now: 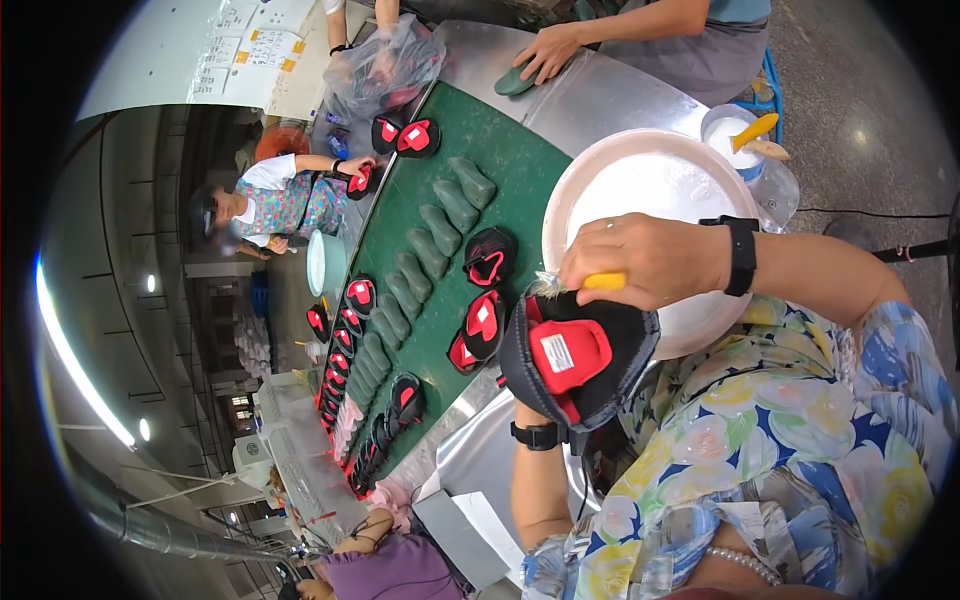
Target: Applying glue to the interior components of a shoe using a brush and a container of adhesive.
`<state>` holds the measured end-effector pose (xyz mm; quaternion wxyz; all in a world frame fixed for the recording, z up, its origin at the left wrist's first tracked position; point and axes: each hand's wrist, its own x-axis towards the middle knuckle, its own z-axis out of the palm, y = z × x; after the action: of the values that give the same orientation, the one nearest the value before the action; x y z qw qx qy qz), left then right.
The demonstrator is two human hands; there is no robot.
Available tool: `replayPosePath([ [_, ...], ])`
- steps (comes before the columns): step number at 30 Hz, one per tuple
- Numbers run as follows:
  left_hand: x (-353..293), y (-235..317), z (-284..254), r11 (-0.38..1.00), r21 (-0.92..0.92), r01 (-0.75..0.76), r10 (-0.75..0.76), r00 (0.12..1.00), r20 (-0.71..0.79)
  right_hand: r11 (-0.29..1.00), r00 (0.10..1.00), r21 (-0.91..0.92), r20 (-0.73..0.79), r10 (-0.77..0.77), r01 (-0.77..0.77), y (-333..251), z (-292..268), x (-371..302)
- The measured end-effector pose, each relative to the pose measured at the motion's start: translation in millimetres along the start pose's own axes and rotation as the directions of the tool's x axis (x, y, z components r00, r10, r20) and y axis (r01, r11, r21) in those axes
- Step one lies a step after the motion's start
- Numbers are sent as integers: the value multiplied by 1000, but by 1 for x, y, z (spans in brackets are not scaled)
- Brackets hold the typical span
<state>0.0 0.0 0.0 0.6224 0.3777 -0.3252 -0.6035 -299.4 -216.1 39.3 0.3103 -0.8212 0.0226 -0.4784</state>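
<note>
Beside the green belt [490, 130], a black-and-red shoe upper [575, 352] meets a brush [605, 282].
The left hand [526, 411] is mostly hidden behind the upper, its grip impossible to tell; the right hand [635, 262], fingers closed, pinches the brush before a pale basin [556, 200].

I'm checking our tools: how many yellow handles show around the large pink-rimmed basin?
2: the brush handle in the right hand, and the second handle over the container beside the basin. Others may be hidden.

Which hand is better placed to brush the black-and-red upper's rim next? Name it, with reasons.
The right hand, likely: it holds the yellow-handled brush, bristles near the upper's edge. The left hand, mostly hidden, seems busy supporting it from beneath.
</note>
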Motion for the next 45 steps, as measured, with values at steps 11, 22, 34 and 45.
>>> replayPosePath([
  [11,72,-34,21,994,92,-55,65,991,-117,972,973,-131,95,208,-195,-9,-25,-11],
  [22,89,-34,14,969,197,-147,202,932,-300,901,924,207,51,379,-381,-21,9,-29],
  [34,43,77,-208,938,251,-238,345,634,-692,789,800,175,-17,600,-589,-5,-14,-23],
  [45,39,71,-378,814,466,347,559,-252,-790,564,564,18,73,823,-826,4,-10,-12],
])
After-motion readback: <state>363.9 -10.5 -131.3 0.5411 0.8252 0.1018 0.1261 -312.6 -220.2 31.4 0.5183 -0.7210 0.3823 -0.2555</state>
